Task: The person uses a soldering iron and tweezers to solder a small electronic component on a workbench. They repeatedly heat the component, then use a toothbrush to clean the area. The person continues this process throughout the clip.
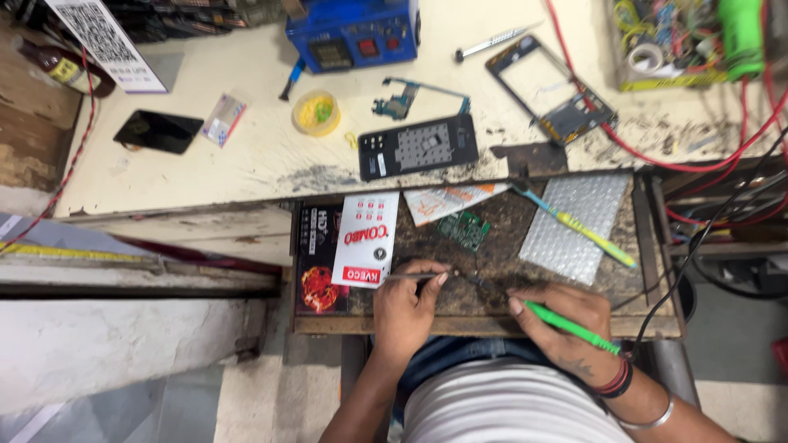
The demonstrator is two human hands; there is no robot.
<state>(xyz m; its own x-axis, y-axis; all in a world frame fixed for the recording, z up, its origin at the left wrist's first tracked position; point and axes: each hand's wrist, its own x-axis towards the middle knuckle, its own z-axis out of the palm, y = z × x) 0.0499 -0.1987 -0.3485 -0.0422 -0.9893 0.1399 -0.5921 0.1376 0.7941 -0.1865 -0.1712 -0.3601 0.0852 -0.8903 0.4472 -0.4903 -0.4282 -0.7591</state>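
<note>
My hands are low on the dark, worn pull-out tray (pixel 492 303) under the pale desk (pixel 246 156). My left hand (pixel 406 308) is closed around thin metal tweezers (pixel 410 276), whose tips point right. My right hand (pixel 566 324) is curled shut around a slim bright green tool (pixel 570 326), tip aimed left. Both tips meet at a tiny dark part (pixel 476 280) on the tray between my hands; it is too small to make out. Just beyond it lies a small green circuit board (pixel 464 229). A green and yellow toothbrush (pixel 579 227) rests across a sheet of bubble wrap (pixel 574 226) to the right.
</note>
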